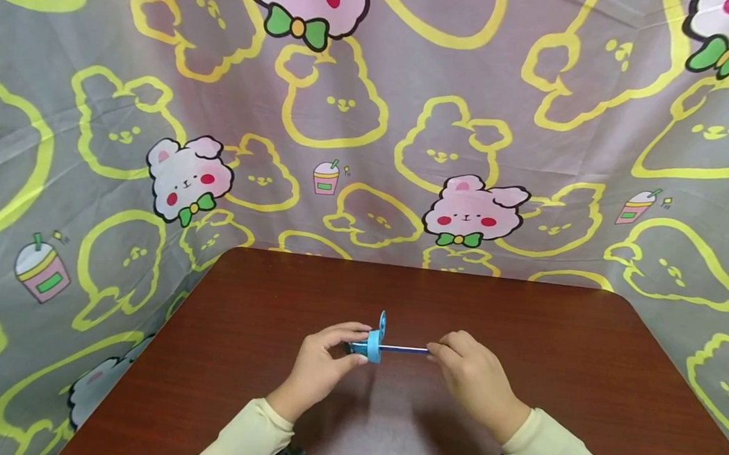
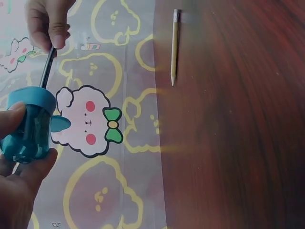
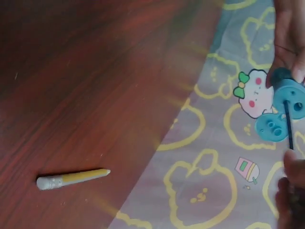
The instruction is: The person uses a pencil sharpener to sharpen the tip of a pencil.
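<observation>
My left hand [image 1: 321, 364] grips a blue pencil sharpener [image 1: 373, 348] with a see-through body, thumb on one side and fingers on the other. Its round flip lid [image 3: 271, 127] stands swung away from the top, which has two holes of different sizes. A dark pencil [image 1: 404, 349] sticks out of one hole, its other end inside the sharpener. Thumb and fingers of my right hand [image 1: 477, 373] pinch the pencil's outer end. Both hands hold these things level above the table, sharpener at left, pencil pointing right.
On the brown wooden table [image 1: 273, 284] lies a short yellow pencil [image 2: 175, 47] with a pale eraser end, seen in both wrist views. A grey cloth [image 1: 387, 166] printed with cartoon bears hangs behind the table and along its sides.
</observation>
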Tool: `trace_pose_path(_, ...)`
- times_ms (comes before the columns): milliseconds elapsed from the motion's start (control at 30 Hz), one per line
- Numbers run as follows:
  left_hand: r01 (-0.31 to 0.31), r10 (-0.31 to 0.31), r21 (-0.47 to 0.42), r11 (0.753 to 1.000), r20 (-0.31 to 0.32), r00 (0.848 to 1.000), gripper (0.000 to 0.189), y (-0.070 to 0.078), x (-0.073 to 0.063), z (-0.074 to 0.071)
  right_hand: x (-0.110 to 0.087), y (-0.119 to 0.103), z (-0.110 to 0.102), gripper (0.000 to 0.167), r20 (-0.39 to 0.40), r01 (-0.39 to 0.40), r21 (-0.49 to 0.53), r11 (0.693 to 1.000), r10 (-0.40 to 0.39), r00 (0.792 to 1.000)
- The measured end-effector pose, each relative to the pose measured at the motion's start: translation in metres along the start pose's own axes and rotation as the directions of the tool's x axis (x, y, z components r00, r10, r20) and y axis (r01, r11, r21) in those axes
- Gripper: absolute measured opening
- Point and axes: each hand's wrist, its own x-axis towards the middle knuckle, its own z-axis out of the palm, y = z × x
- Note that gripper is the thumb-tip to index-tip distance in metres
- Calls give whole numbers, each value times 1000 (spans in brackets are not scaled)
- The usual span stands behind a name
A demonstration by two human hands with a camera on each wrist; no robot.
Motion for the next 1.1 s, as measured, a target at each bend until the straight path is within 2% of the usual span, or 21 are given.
trace_pose_path(67,-23,23,-15,1000,27,999,29,-1,-1,0,-2,-2,-2,28,67,-85,86,993,80,995)
trace_pose_path(100,-30,31,-18,999,44,999,29,0,-1,0,-2,-3,-4,21,135,-157,147,977,138,981)
trace_pose_path(133,-31,32,-21,999,61,998,30,0,-1,0,-1,-3,-6,13,211,-242,208,948,198,957)
trace_pose_path(167,-35,37,-25,999,77,996,30,0,-1,0,0,-1,-9,7,307,-345,266,900,260,916)
trace_pose_path(200,-42,44,-22,999,91,995,30,1,-1,0,2,-1,-12,4,414,-462,318,828,317,853)
trace_pose_path(233,-43,44,-19,999,105,993,31,1,-1,-1,3,1,-15,4,518,-578,353,735,361,775)
trace_pose_path(300,-52,52,-5,999,129,990,31,3,-2,-1,7,6,-20,9,699,-756,379,533,371,612)
trace_pose_path(333,-57,56,1,998,138,989,31,3,-3,-1,8,8,-21,12,753,-806,372,460,359,552)
trace_pose_path(367,-61,59,6,998,144,988,31,4,-3,-1,10,9,-23,15,792,-839,360,409,342,506)
trace_pose_path(400,-60,57,14,998,146,988,31,4,-4,-1,10,10,-24,16,807,-849,356,389,329,490)
trace_pose_path(433,-53,50,16,998,145,988,31,4,-4,-1,11,10,-24,16,805,-838,353,415,321,498)
trace_pose_path(467,-47,44,17,999,141,989,31,5,-4,-1,11,9,-24,15,789,-809,348,474,318,526)
trace_pose_path(500,-39,36,20,999,135,990,31,5,-4,0,11,7,-24,14,752,-756,333,564,325,573)
trace_pose_path(567,-16,14,16,1000,112,994,31,4,-4,0,9,3,-22,11,640,-615,265,743,341,688)
trace_pose_path(633,-2,1,8,1000,84,996,30,3,-3,1,7,0,-19,15,485,-445,174,879,317,815)
trace_pose_path(700,10,-10,6,1000,53,999,30,1,-2,1,3,-2,-14,22,320,-285,99,953,241,916)
trace_pose_path(767,12,-12,-7,1000,27,1000,30,0,-1,1,1,-2,-10,19,176,-153,51,987,142,974)
trace_pose_path(833,16,-16,-13,1000,16,1000,29,-1,-1,2,-2,-1,-6,8,71,-53,26,998,51,996)
trace_pose_path(933,21,-20,-18,1000,32,999,29,-2,-1,2,-4,0,-2,10,9,-3,35,999,2,1000)
trace_pose_path(1000,28,-27,-17,999,50,998,29,-2,-2,2,-6,-1,-2,1,18,-29,65,997,28,999)
trace_pose_path(1100,32,-31,-5,999,72,997,30,0,-3,1,-5,-4,-4,18,124,-161,169,972,141,982)
